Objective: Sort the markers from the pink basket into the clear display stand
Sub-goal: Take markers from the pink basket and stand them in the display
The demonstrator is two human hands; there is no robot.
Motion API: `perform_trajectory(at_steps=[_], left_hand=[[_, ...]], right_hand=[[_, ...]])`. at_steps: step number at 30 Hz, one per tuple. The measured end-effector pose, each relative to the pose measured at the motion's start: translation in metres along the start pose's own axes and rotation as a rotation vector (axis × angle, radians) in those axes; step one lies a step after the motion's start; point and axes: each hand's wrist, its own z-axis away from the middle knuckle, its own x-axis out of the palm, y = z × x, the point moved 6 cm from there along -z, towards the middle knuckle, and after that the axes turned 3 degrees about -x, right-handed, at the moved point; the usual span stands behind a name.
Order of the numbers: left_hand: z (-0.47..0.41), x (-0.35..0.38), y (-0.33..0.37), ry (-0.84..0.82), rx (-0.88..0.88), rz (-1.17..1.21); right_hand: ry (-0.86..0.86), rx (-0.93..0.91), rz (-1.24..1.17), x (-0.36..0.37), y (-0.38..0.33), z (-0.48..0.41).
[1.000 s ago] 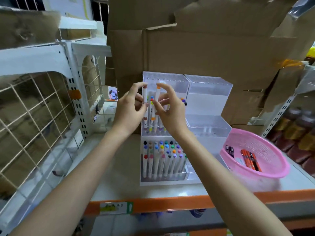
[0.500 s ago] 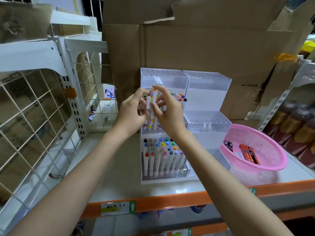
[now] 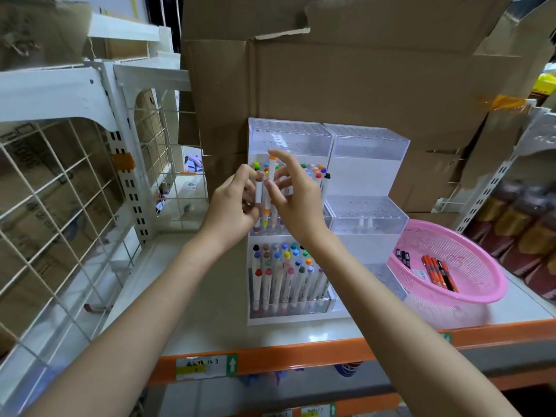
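- Presently, two hands at the clear display stand point(image 3: 365, 145): right hand point(image 3: 293, 200) pinches one orange-capped marker point(image 3: 270, 185) upright.
- Left hand point(image 3: 233, 206) grips one white marker point(image 3: 258, 192).
- One pink basket point(image 3: 481, 266), several markers inside.

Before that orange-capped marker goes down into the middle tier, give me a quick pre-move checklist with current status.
1. Orange-capped marker pinched by right hand: ok.
2. Marker roughly upright over the middle tier: ok.
3. Left hand grip on a second white marker: ok.
4. Free hole under the marker's tip: cannot tell, the hands hide it.
5. Clear display stand standing square on the shelf: ok.
6. Pink basket emptied: not ok, orange and dark pens remain.
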Motion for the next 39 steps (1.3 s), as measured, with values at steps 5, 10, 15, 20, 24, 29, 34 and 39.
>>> perform_trajectory(at_steps=[5, 10, 15, 20, 24, 29, 34, 39], left_hand=[[0.000, 0.005, 0.002, -0.013, -0.020, -0.047], [-0.002, 0.001, 0.002, 0.033, -0.010, -0.043], [-0.003, -0.001, 0.006, 0.043, 0.039, -0.030], [-0.002, -0.003, 0.004, 0.051, 0.038, -0.017], [-0.003, -0.003, 0.003, 0.054, 0.037, -0.007], [-0.002, -0.003, 0.001, 0.043, 0.034, 0.010], [-0.002, -0.003, 0.000, 0.029, 0.021, 0.008], [-0.001, -0.003, 0.000, 0.031, 0.017, 0.014]], right_hand=[[-0.008, 0.023, 0.022, -0.001, 0.001, -0.002], [-0.065, 0.040, 0.024, -0.003, -0.002, -0.004], [-0.179, 0.003, 0.081, -0.003, -0.003, -0.008], [-0.182, -0.013, 0.085, 0.000, -0.003, 0.003], [-0.185, 0.009, 0.088, 0.000, -0.001, 0.006], [-0.194, 0.025, 0.103, 0.001, -0.001, 0.009], [-0.265, 0.013, 0.150, 0.003, -0.002, 0.009], [-0.245, 0.021, 0.163, 0.001, -0.005, 0.010]])
